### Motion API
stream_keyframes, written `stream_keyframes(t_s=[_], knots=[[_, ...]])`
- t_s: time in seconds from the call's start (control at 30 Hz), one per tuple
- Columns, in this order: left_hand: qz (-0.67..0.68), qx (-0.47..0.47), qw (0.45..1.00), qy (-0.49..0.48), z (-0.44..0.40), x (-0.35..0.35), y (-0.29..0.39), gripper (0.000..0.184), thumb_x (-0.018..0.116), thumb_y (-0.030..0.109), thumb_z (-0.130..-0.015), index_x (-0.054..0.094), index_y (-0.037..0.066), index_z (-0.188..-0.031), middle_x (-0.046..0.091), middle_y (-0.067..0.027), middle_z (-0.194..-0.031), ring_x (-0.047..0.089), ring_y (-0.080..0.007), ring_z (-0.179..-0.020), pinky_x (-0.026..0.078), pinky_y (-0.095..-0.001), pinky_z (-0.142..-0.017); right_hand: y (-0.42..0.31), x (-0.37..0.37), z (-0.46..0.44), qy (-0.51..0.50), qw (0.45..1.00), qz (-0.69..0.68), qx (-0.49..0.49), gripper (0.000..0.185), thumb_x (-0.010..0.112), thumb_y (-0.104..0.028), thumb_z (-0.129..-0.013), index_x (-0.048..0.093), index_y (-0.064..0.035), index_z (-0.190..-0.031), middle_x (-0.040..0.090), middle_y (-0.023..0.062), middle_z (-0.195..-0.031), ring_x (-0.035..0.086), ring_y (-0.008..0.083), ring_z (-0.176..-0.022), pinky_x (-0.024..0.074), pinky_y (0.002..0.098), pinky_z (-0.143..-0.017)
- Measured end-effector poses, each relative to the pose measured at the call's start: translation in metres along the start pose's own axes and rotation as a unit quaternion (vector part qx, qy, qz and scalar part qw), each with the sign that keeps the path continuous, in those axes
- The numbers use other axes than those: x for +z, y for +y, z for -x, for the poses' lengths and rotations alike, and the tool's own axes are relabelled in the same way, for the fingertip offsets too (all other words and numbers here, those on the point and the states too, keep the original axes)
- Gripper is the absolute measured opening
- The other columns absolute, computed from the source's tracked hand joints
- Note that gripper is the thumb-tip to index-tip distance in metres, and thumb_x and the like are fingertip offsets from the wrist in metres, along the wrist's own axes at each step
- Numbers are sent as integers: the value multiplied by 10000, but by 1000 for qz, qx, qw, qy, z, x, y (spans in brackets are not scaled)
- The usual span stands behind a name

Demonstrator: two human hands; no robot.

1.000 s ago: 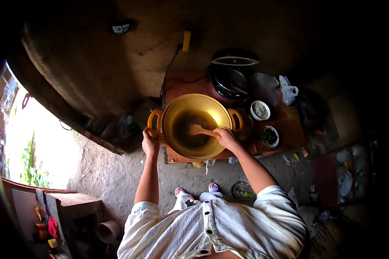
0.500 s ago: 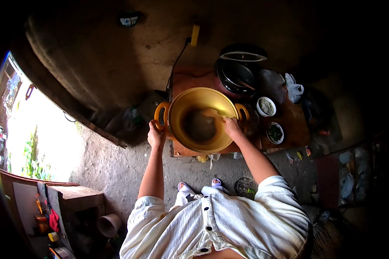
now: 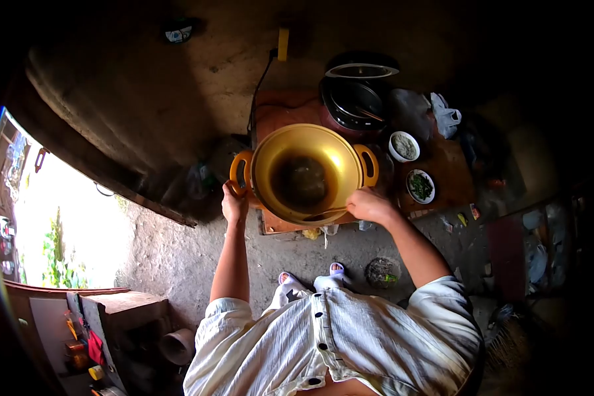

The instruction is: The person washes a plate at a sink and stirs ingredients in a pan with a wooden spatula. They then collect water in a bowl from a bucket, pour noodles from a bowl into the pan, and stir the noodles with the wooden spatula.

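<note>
Harsh daylight pours through the doorway (image 3: 66,224), far out to the left of the fingers (image 3: 233,195) of the left hand, and burns out to white. The wall beyond the fingers sinks into brown shadow; the right edge goes black. Glare spots the pan (image 3: 270,146). Wide-angle distortion bends the outer edges.

Two bowls (image 3: 419,173) right of the pan (image 3: 347,155) on the table (image 3: 450,173).
</note>
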State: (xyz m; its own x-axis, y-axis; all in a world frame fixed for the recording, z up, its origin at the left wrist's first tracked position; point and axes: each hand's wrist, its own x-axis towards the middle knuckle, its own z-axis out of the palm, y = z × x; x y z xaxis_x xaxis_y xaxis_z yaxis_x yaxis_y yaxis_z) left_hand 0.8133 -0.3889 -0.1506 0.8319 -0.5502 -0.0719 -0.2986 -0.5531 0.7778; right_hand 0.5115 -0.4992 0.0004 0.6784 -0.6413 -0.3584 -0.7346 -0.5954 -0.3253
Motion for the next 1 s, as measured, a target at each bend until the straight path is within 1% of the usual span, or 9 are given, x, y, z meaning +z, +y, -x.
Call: stream_keyframes(t_s=[0.27,0.4,0.5,0.53,0.6,0.73,0.8,0.93,1.0], knots=[[-18,18,1000,8,2,-3,2,517,642,335,-690,405,167,-1118,611,-161,-889,584,-349,-822,464,-415,-683,-50,54,-20,127,983,113,-65,106,534,-48,-634,636,-27,-649,602,210,-700,609,336,-699,483,397,-627],[-22,7,1000,14,4,-4,7,499,653,304,-684,424,154,-1101,615,-147,-891,590,-324,-826,465,-395,-683,-48,69,-21,200,971,100,-80,97,539,-60,-686,606,-10,-735,580,205,-730,588,356,-679,472,428,-589],[-26,-8,999,17,3,-6,9,491,667,276,-669,446,139,-1086,618,-135,-892,597,-299,-831,467,-375,-683,-27,78,-26,266,963,19,-38,134,551,-164,-758,540,-31,-751,531,194,-679,564,364,-636,444,455,-553],[-30,-12,999,15,3,-5,8,495,669,277,-666,445,138,-1085,618,-136,-892,597,-300,-829,468,-377,-680,-19,82,-26,261,965,-10,1,135,582,-105,-728,541,-28,-831,518,208,-752,531,372,-686,427,442,-590],[-23,-8,1000,12,3,-4,7,505,669,284,-663,443,136,-1089,617,-140,-891,598,-300,-827,469,-373,-681,-5,90,-27,314,949,-23,-15,176,582,-92,-726,534,-31,-885,515,216,-794,525,380,-729,429,442,-607],[0,5,1000,1,2,-1,2,497,640,324,-694,410,180,-1111,614,-142,-899,589,-332,-826,465,-410,-688,11,97,-22,320,947,-32,13,215,585,-84,-721,522,-35,-921,518,212,-815,521,386,-757,430,439,-620],[-19,7,1000,9,3,-4,5,505,642,323,-688,411,182,-1114,613,-142,-903,587,-332,-833,464,-407,-691,16,106,-21,376,925,-47,-14,194,564,-126,-745,480,-31,-892,523,208,-779,531,398,-715,430,455,-600],[-22,3,1000,6,3,-5,8,515,646,327,-681,411,182,-1116,610,-144,-915,585,-333,-843,463,-406,-700,25,117,-20,372,924,-93,2,238,597,-166,-725,479,-45,-893,542,189,-764,538,386,-708,435,440,-598],[-19,2,1000,3,2,-4,5,519,646,335,-678,412,182,-1115,608,-146,-921,581,-337,-848,460,-408,-705,21,112,-11,340,919,-187,74,303,645,-203,-683,480,-53,-887,555,169,-731,554,354,-693,437,421,-582]])
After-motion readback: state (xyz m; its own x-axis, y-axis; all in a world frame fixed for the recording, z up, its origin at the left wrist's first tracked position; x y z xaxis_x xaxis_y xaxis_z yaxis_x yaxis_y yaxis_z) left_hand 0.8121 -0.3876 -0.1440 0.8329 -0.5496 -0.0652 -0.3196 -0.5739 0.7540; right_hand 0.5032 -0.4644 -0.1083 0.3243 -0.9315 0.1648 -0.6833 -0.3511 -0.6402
